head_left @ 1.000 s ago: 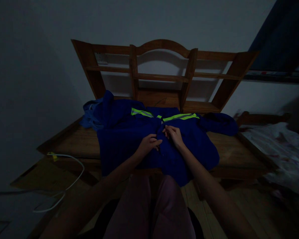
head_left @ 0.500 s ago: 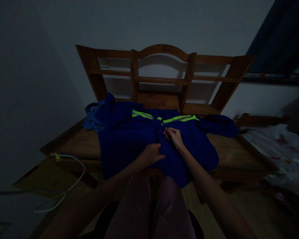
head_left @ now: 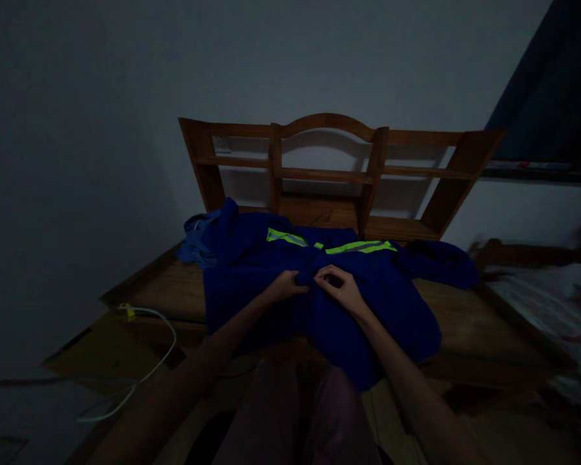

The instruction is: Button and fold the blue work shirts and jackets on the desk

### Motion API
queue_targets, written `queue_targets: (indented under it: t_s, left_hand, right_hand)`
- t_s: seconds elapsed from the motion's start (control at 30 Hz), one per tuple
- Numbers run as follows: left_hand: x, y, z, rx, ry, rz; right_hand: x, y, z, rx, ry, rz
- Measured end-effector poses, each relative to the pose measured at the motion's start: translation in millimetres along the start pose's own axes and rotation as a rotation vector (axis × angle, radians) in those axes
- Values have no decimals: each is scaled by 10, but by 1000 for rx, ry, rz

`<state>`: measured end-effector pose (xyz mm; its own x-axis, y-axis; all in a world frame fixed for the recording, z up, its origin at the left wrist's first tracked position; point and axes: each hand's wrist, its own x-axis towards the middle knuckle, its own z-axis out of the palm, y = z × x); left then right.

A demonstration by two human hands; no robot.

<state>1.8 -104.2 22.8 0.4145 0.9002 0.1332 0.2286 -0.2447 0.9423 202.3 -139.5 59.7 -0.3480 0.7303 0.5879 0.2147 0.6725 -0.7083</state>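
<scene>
A dark blue jacket (head_left: 397, 310) with yellow-green and grey reflective strips (head_left: 361, 247) lies spread over a wooden desk, its lower part hanging past the front edge. My left hand (head_left: 286, 285) is closed on the jacket's front edge near the middle, thumb and fingers pinching the cloth. Just to its right, my right hand (head_left: 339, 287) pinches the front opening of the jacket between thumb and fingertips. Any small fastener at the fingertips is too dark to make out.
Lighter blue cloth (head_left: 196, 242) lies bunched at the desk's left end. A wooden shelf rack (head_left: 326, 174) stands along the desk's back. A white cable (head_left: 169, 323) loops at the left. Pale plastic sheeting (head_left: 547, 297) lies to the right.
My left hand has moved up and closed on the jacket's front edge. My right hand has come down a little beside it, onto the front opening. The camera view has shifted slightly.
</scene>
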Motion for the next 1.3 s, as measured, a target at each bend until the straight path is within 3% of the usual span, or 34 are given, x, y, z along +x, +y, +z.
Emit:
queue_targets:
  t_s: [0.17, 0.4, 0.6, 0.77, 1.07, 1.3]
  left_hand:
    - [16, 50, -47, -50, -55, -72]
    - [-62, 171, -176, 27, -234, -106]
    - [-141, 314, -173, -67, -360, -95]
    - [-125, 277, -195, -51, -327, -74]
    - [-137, 250, -180, 37, -215, -55]
    - [-187, 332, -205, -59, -316, -37]
  right_hand:
    - [-18, 86, 71, -94, -156, 0]
    - [-21, 83, 78, -110, -141, 33]
    - [-11, 123, 92, -70, -108, 94]
    - [5, 184, 118, -62, -27, 136]
    - [20, 74, 79, -82, -101, 46]
    - [-14, 109, 101, -139, -210, 79]
